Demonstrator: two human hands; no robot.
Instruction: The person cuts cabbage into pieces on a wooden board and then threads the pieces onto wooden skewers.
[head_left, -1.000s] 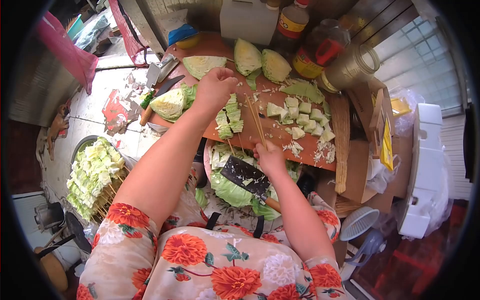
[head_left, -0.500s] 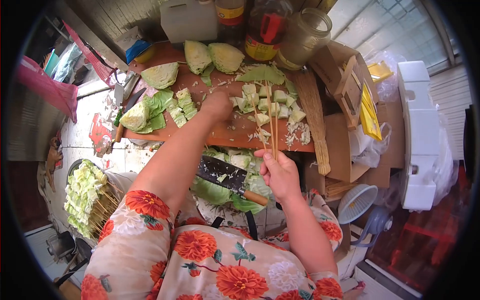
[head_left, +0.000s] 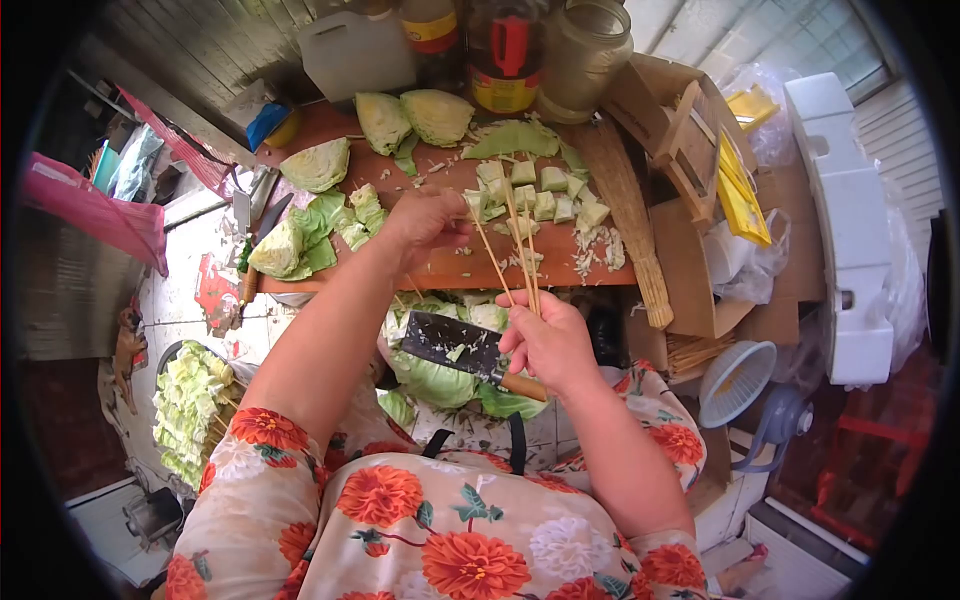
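Observation:
My right hand (head_left: 548, 340) is closed around the lower ends of several thin bamboo skewers (head_left: 524, 245), which fan upward over the board. My left hand (head_left: 430, 222) is above the middle of the wooden board (head_left: 430, 272), its fingers curled beside the tip of the leftmost skewer. Whatever the fingers may hold is hidden. Cut cabbage chunks (head_left: 544, 205) lie behind the skewers. Cabbage wedges (head_left: 437, 117) stand at the back of the board, and a cut cabbage piece (head_left: 278, 248) lies at its left. Below the board, a cleaver (head_left: 455, 345) rests on cabbage (head_left: 435, 382).
A container of skewered cabbage (head_left: 190, 410) stands at lower left. A knife (head_left: 262, 225) lies by the board's left edge. Along the right are a straw brush (head_left: 632, 220), a cardboard box (head_left: 690, 320) and a small fan (head_left: 770, 430). Jars and bottles (head_left: 505, 60) line the back.
My left hand has lifted and turned so its fingers show, close to a skewer tip. The skewers in my right hand have spread, one leaning left. The view has shifted slightly.

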